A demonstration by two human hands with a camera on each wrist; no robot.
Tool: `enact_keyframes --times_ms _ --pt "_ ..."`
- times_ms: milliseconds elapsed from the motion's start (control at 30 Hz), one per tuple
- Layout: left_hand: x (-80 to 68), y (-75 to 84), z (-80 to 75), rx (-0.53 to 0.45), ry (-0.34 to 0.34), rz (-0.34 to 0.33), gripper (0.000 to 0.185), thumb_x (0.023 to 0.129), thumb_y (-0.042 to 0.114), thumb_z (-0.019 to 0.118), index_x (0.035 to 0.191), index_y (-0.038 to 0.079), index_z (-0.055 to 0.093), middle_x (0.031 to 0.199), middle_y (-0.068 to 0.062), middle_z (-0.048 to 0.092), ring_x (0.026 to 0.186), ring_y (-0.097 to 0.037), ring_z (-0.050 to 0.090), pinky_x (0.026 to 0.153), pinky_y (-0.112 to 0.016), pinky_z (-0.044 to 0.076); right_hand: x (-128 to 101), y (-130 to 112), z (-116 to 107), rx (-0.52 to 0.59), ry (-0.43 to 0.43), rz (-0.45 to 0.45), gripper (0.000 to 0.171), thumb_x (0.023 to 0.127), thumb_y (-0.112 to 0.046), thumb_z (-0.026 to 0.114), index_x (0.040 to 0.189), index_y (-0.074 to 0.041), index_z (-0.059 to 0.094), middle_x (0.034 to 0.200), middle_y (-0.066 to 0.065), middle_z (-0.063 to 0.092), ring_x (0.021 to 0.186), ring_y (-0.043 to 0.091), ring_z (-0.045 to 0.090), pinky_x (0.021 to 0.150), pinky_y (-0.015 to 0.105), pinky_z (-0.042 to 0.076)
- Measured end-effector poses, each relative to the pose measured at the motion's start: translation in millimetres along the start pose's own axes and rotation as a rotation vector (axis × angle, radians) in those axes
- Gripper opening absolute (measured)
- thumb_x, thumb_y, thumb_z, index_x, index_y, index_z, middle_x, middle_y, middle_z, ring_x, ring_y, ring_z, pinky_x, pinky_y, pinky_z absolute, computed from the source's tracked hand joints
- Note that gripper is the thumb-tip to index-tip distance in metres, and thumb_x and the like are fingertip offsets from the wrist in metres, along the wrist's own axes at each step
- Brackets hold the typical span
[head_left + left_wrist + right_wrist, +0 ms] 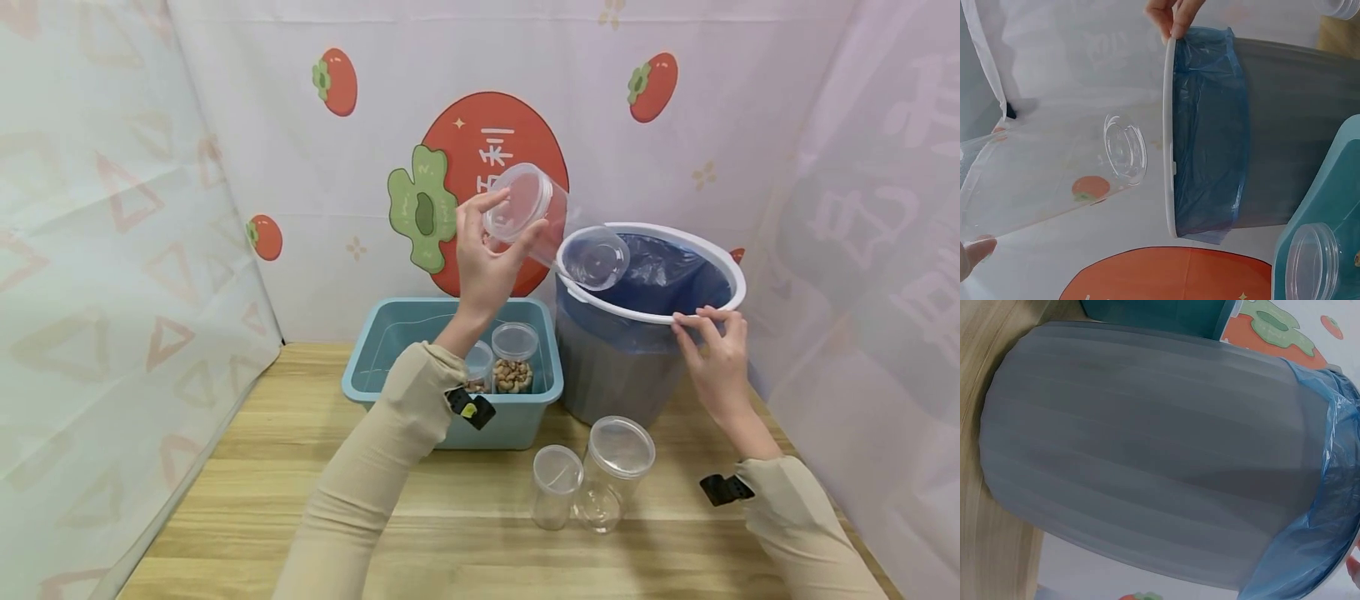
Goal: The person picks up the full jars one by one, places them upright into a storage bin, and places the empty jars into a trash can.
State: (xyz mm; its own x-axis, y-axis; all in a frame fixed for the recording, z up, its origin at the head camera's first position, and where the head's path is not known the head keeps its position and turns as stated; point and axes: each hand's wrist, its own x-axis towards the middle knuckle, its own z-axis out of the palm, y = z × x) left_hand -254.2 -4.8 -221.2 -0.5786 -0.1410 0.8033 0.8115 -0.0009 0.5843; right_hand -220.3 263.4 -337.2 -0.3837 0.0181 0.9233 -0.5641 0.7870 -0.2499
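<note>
tomato-print curtains hang all round our little wooden table [247, 467], and right now we're on the tipping step. our left hand [486, 258] has its fingers and thumb curled round the base end of a clear plastic jar [525, 204], held up and tilted so the open mouth points toward the grey bin [622, 375]. just past our fingertips, on the bin side, a clear round lid [596, 258] sits over the near edge of the bin's white rim [738, 287]. from the left wrist view it looks loose in the air beside the rim, touching nothing we can make out. the jar looks empty, though the plastic is so see-through it's hard to be sure.

our right hand [712, 354] is on the far side of the rim from the jar, fingers bent over the edge with the thumb under, pinching it so the bin stays put. the blue liner [667, 275] is folded over the rim under those fingers.

below our left wrist, the teal tub [375, 383] holds two lidded jars of nuts [513, 358]. near our right forearm, two empty clear jars [600, 475] stand on the table, touching.

our guess: this jar belongs down with the empties next, which calls for keeping the grip firm, righting the jar and lowering it beside them without knocking them.
</note>
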Motion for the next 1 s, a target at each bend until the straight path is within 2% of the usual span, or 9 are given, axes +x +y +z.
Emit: enact_keyframes --times_ms 200,433,667,867,1000 --pt "1.0 -7.9 14.8 0.061 -0.012 -0.008 0.048 0.073 0.011 0.072 0.115 0.001 0.05 0.116 -0.011 0.04 0.106 -0.012 0.044 0.079 -0.024 0.048 -0.8 1.7 -0.1 -0.006 0.0 0.004 0.024 0.067 0.013 0.067 0.089 0.005 0.063 0.094 0.03 0.047 0.092 0.043 0.042 0.083 0.039 0.031" --pt "0.5 -17.4 28.5 0.124 -0.081 -0.035 0.051 0.073 0.016 0.073 0.116 0.003 0.049 0.118 -0.011 0.04 0.109 -0.012 0.04 0.081 -0.019 0.045 -0.7 -0.5 0.3 -0.004 0.002 0.004 0.024 0.067 0.012 0.068 0.089 0.004 0.063 0.094 0.029 0.047 0.091 0.043 0.042 0.081 0.041 0.031" --pt "-4.2 -27.1 42.5 0.228 -0.146 0.009 0.052 0.072 0.02 0.074 0.115 0.003 0.05 0.115 -0.011 0.04 0.106 -0.014 0.041 0.079 -0.013 0.043 -0.9 -1.4 0.3 0.001 0.017 0.024 0.024 0.066 0.013 0.068 0.088 0.002 0.063 0.093 0.027 0.048 0.091 0.042 0.043 0.082 0.04 0.032" --pt "-9.1 -32.4 50.5 0.308 -0.204 0.03 0.054 0.071 0.021 0.075 0.114 0.001 0.05 0.114 -0.012 0.038 0.101 -0.017 0.041 0.067 -0.01 0.039 -1.7 0.2 0.7 -0.005 0.013 0.013 0.024 0.067 0.013 0.068 0.089 0.004 0.064 0.094 0.029 0.047 0.091 0.043 0.042 0.083 0.037 0.031" --pt "-9.7 -35.7 52.7 0.33 -0.23 0.024 0.054 0.07 0.023 0.075 0.114 0.002 0.05 0.114 -0.012 0.039 0.101 -0.017 0.043 0.076 -0.01 0.039 -1.7 1.2 0.9 -0.006 0.011 0.007 0.024 0.067 0.014 0.068 0.089 0.005 0.063 0.094 0.029 0.047 0.092 0.043 0.042 0.082 0.036 0.031"
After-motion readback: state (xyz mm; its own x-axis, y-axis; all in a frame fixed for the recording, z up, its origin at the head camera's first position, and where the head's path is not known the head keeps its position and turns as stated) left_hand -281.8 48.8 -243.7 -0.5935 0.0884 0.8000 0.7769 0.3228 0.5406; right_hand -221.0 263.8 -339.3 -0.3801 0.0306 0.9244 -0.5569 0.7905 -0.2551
